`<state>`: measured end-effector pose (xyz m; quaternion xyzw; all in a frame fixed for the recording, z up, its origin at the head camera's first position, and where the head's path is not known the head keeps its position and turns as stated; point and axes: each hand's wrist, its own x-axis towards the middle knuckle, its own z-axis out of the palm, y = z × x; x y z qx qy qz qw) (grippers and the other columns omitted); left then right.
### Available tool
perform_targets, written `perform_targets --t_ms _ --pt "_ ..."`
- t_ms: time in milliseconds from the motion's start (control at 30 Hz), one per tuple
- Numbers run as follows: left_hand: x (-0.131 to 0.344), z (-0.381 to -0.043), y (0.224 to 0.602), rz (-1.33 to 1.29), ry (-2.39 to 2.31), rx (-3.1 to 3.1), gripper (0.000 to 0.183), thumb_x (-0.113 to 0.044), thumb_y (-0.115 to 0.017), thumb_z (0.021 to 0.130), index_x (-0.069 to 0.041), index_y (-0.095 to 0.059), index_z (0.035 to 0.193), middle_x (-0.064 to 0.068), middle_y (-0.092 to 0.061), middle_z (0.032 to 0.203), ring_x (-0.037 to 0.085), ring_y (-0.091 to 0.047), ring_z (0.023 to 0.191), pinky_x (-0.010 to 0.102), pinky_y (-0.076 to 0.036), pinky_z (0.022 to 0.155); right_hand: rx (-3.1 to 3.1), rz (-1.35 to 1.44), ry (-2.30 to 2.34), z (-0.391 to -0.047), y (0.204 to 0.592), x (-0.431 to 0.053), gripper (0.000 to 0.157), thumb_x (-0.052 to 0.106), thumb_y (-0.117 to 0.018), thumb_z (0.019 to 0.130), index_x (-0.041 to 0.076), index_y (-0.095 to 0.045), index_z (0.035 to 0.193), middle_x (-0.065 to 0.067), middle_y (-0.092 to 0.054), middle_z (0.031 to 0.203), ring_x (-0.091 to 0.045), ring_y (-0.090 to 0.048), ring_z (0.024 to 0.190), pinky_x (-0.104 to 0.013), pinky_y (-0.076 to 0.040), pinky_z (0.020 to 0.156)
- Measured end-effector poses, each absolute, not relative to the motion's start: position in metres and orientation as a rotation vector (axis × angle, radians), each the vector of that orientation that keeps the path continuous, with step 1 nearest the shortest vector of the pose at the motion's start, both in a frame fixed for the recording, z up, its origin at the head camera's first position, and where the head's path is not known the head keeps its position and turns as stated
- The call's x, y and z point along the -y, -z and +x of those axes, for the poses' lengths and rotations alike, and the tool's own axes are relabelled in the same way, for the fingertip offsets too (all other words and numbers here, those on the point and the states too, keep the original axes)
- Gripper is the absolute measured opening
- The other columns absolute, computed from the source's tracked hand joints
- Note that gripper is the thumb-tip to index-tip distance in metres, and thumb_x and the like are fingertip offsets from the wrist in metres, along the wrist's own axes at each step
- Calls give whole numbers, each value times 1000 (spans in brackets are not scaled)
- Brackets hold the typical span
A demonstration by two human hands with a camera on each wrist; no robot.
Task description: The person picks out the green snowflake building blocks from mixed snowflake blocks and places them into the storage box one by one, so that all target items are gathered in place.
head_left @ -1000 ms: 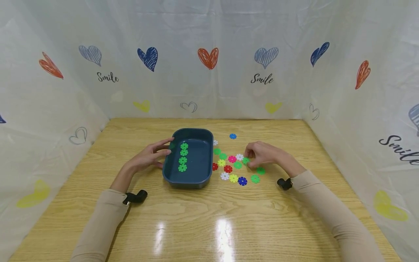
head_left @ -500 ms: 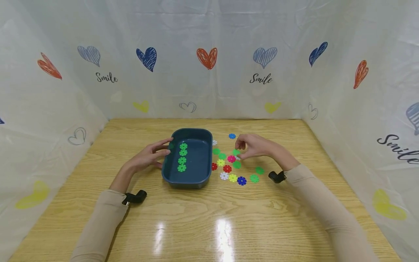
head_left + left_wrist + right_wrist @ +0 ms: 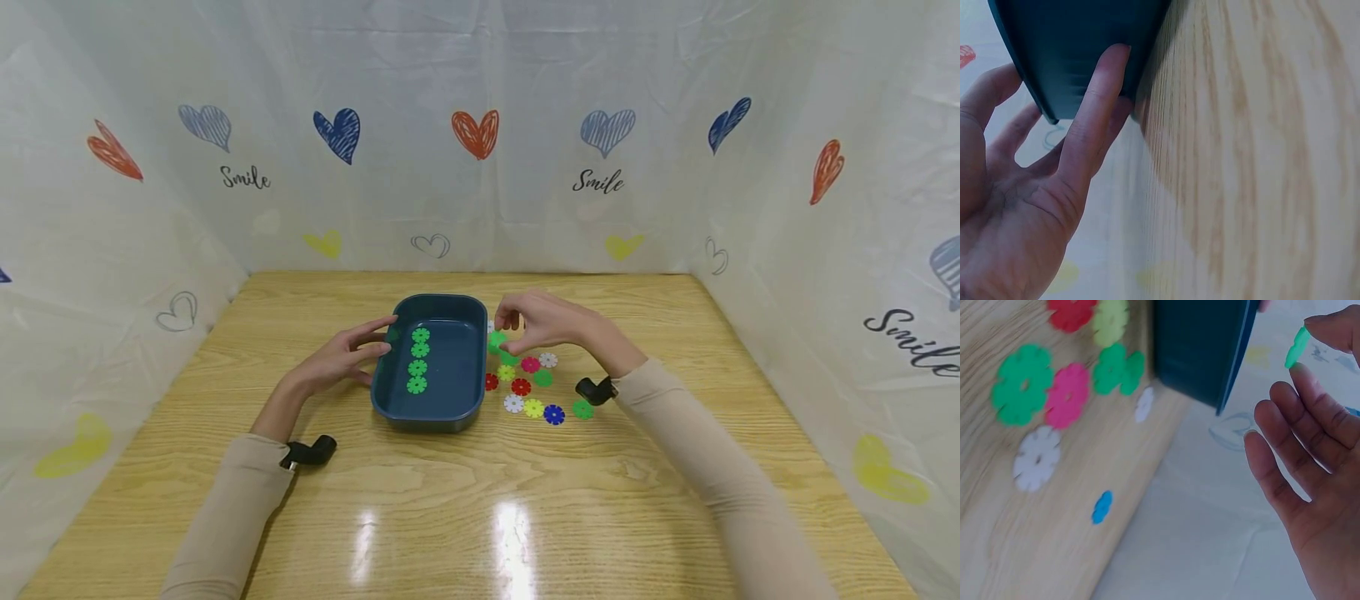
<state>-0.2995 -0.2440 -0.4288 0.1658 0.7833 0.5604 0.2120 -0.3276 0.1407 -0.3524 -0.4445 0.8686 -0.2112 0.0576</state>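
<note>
My right hand (image 3: 551, 321) pinches a green snowflake disc (image 3: 1297, 348) edge-on between thumb and forefinger, its other fingers loosely bent. It hovers just right of a dark blue-green tray (image 3: 429, 294), above the loose discs. Inside the tray several green snowflake discs (image 3: 417, 367) lie in a column toward the left. Beside the tray's left wall rests my left hand (image 3: 341, 358), its fingers extended and touching the wall; the left wrist view shows fingertips against that wall (image 3: 1072, 69).
Loose snowflake discs lie right of the tray, among them a pink disc (image 3: 530, 364), a dark blue disc (image 3: 554, 414), a yellow disc (image 3: 533, 407) and a white disc (image 3: 548, 360). The wooden table (image 3: 435, 508) ends at a curtain (image 3: 525, 208) printed with hearts.
My right hand has lifted a green snowflake disc from the right part of the spread and carried it left to near the tray's right rim. The left hand and tray stay in place.
</note>
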Motion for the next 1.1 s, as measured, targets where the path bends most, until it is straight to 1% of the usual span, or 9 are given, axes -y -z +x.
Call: perform_targets --t_ms 200,300,367,467,600,767,867,967,1100 --pt "244 -299 429 457 -1560 -2168 65 -33 -56 101 -24 -24 157 9 -17 164 42 -38 138 44 -61 71 -2588 -1397 649 -326 346 -116 26 29 -75 81 15 -66 100 -8 -69 100 -25 -63 91 -28 -52 79" --pt "243 -299 428 456 -1557 -2173 65 -33 -56 101 -24 -24 157 9 -17 164 41 -39 137 43 -61 71 -2571 -1445 635 -326 347 -104 26 32 -75 82 15 -66 100 -4 -69 99 -24 -65 91 -27 -53 80" --pt "243 -299 428 451 -1549 -2181 65 -34 -56 100 -25 -25 157 9 -18 164 40 -42 135 43 -61 71 -2552 -1478 644 -326 349 -96 27 32 -75 82 15 -66 100 -2 -69 98 -25 -65 91 -29 -54 81" --pt "242 -300 427 435 -1539 -2191 64 -35 -57 100 -28 -26 156 9 -20 163 38 -47 129 42 -61 72 -2532 -1518 645 -325 351 -87 27 32 -75 82 14 -66 101 0 -67 99 -21 -64 89 -29 -54 81" --pt "241 -300 427 430 -1530 -2198 62 -36 -56 100 -30 -27 155 9 -21 163 38 -49 126 42 -61 74 -2509 -1549 635 -325 357 -75 28 32 -75 82 13 -66 101 -2 -68 99 -14 -60 85 -22 -52 79" --pt "241 -300 427 440 -1527 -2201 61 -36 -55 100 -32 -28 155 9 -22 163 40 -46 130 43 -61 74 -2468 -1566 613 -324 367 -62 29 32 -76 81 13 -66 100 -2 -68 97 -14 -59 84 -19 -51 76" --pt "241 -300 427 438 -1534 -2188 61 -36 -56 100 -32 -28 155 9 -22 163 42 -42 135 44 -61 75 -2463 -1571 556 -321 373 -53 29 34 -76 81 14 -66 100 3 -66 96 -9 -58 83 -18 -49 75" --pt "242 -300 427 440 -1540 -2180 62 -36 -56 100 -31 -27 155 11 -23 162 43 -40 137 45 -61 75 -2456 -1584 487 -318 380 -43 29 35 -75 81 15 -66 101 5 -65 94 -6 -56 81 -16 -48 73" --pt "243 -299 427 448 -1539 -2181 63 -35 -56 100 -29 -27 156 12 -23 162 44 -36 140 44 -61 74 -2425 -1596 459 -314 388 -31 30 35 -74 82 14 -67 101 3 -66 94 -8 -58 82 -15 -47 73"
